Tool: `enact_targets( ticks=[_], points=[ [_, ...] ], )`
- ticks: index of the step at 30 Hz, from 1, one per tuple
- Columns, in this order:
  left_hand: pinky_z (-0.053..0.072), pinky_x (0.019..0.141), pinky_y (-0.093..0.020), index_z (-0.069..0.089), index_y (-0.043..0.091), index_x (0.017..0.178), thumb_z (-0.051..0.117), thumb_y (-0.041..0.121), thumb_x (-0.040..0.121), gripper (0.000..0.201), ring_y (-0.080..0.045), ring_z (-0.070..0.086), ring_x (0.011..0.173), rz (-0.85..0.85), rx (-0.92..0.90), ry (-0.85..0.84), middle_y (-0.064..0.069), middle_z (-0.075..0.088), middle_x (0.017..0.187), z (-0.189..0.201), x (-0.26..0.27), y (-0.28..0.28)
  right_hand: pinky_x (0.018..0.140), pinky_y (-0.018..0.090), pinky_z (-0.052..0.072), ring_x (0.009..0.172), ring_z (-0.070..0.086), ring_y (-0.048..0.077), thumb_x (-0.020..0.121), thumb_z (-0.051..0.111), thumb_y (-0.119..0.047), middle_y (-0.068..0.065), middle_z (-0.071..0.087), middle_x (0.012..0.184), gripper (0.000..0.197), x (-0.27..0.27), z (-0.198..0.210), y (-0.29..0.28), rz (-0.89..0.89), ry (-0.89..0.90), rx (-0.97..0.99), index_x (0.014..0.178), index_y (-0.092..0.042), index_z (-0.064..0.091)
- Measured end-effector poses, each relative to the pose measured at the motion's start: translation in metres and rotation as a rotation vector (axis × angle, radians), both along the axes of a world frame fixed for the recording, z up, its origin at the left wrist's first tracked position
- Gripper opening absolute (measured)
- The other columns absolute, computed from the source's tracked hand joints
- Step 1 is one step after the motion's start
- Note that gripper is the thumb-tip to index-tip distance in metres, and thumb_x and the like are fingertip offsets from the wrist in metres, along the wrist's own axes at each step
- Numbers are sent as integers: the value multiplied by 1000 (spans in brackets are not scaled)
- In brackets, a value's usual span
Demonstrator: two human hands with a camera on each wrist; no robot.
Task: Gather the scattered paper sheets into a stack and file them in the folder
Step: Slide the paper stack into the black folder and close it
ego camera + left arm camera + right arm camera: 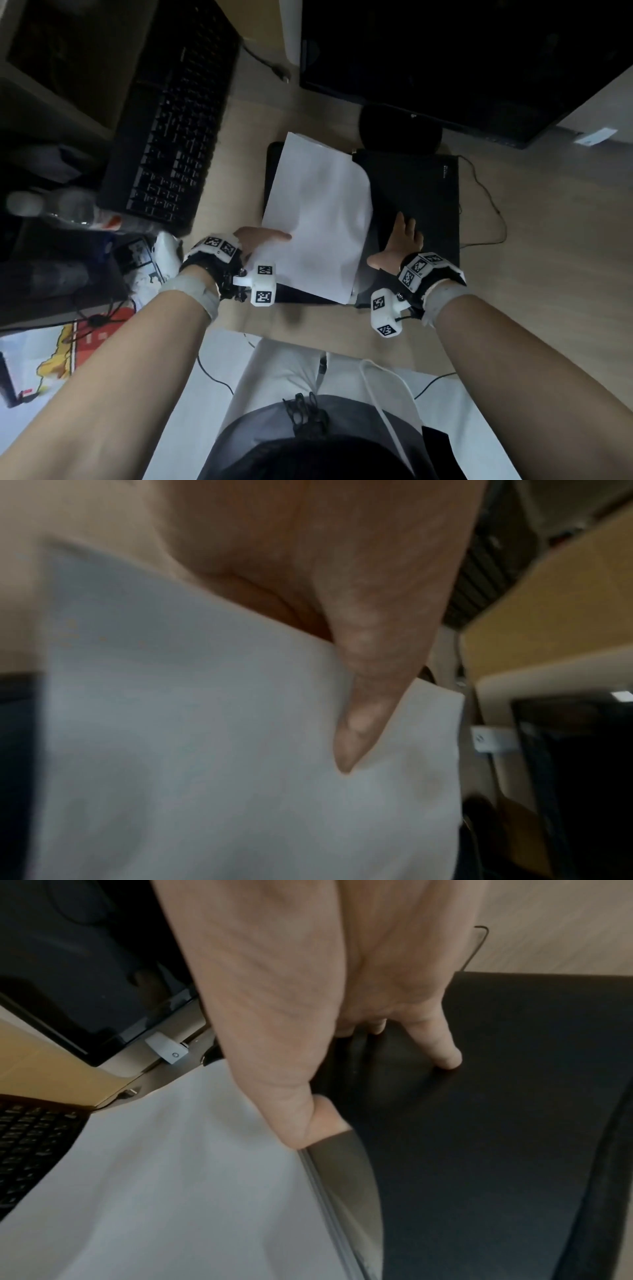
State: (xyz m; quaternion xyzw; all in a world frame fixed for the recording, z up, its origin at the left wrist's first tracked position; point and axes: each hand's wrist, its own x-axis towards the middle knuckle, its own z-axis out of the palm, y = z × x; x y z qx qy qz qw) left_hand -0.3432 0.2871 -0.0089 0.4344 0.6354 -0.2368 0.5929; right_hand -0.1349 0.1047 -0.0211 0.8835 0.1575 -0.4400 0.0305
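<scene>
A stack of white paper sheets (318, 219) lies tilted across an open black folder (421, 192) on the desk. The sheets' right edge curls against the folder's right half. My left hand (260, 236) pinches the stack at its near left edge, and the thumb (356, 723) lies on top of the sheets (205, 750). My right hand (400, 243) presses straight fingers (445, 1056) on the folder's right half (479, 1123). Its thumb tip sits at the flap edge beside the paper (171, 1177).
A black keyboard (171, 130) lies at the far left. A dark monitor (445, 51) on a round base (399, 128) stands just behind the folder. A thin cable (489, 205) runs along the folder's right side. Bottles and clutter (51, 205) crowd the left edge.
</scene>
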Motion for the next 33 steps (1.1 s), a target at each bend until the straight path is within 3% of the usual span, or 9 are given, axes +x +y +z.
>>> enact_targets(
  ticks=[3, 5, 8, 17, 23, 27, 29, 31, 33],
  points=[
    [47, 100, -54, 57, 5, 124, 95, 46, 39, 102, -39, 66, 103, 91, -106, -48, -14, 70, 108, -13, -26, -24, 119, 45, 9, 148, -8, 34, 76, 76, -22, 4, -13, 162, 118, -1, -1, -4, 23, -1, 38, 154, -24, -12],
    [50, 95, -55, 57, 7, 117, 90, 35, 59, 72, -37, 70, 94, 152, -38, -88, -17, 72, 102, -8, -29, -38, 118, 46, 13, 148, -8, 33, 76, 77, -23, 2, -12, 162, 117, -4, -1, -9, 15, -13, 87, 154, -24, -10],
    [59, 79, -48, 57, 16, 89, 74, 23, 83, 20, -14, 71, 58, 196, 167, -120, -11, 65, 95, -5, -27, -49, 114, 52, 23, 149, -6, 29, 73, 80, -24, -1, -11, 162, 119, -17, 0, -22, -5, -42, 162, 154, -25, -7],
    [61, 69, -41, 52, 17, 81, 71, 21, 86, 20, -9, 66, 45, 269, 206, -129, 12, 63, 46, -4, -23, -57, 118, 50, 12, 149, -10, 28, 74, 77, -22, 4, -14, 161, 118, -21, 0, -38, 12, 23, 202, 154, -19, -9],
    [59, 64, -32, 55, 12, 98, 65, 17, 90, 14, -12, 70, 54, 337, 49, -203, 6, 66, 49, -10, -20, -75, 121, 44, 12, 149, -5, 25, 73, 74, -11, 5, -9, 162, 115, -16, 3, -40, 0, 67, 248, 155, -19, -6],
    [54, 90, -40, 53, 0, 118, 69, 26, 88, 43, -28, 69, 99, 356, -171, -231, -17, 74, 82, 2, -25, -56, 120, 42, 17, 150, 3, 24, 73, 76, -12, 4, -2, 163, 113, -8, 5, -42, -28, 83, 272, 156, -20, -1],
    [58, 85, -35, 56, -7, 114, 65, 21, 90, 39, -27, 71, 89, 386, -239, -289, -19, 73, 85, 10, -28, -49, 120, 41, 19, 149, 6, 24, 75, 73, -13, 3, -2, 163, 108, -7, 7, -43, -27, 97, 276, 156, -20, 2],
    [59, 62, -26, 55, -7, 105, 56, 22, 96, 30, -21, 70, 65, 394, -342, -355, -16, 70, 72, 15, -30, -47, 120, 41, 20, 149, 8, 25, 75, 74, -17, 3, -2, 163, 107, -7, 9, -42, -10, 94, 280, 156, -20, 3],
    [57, 60, -24, 55, -6, 104, 56, 23, 96, 30, -18, 68, 62, 413, -377, -369, -13, 68, 72, 14, -31, -46, 119, 40, 21, 149, 9, 25, 75, 74, -19, 3, -2, 163, 107, -6, 10, -41, 0, 89, 275, 156, -20, 4]
  ],
)
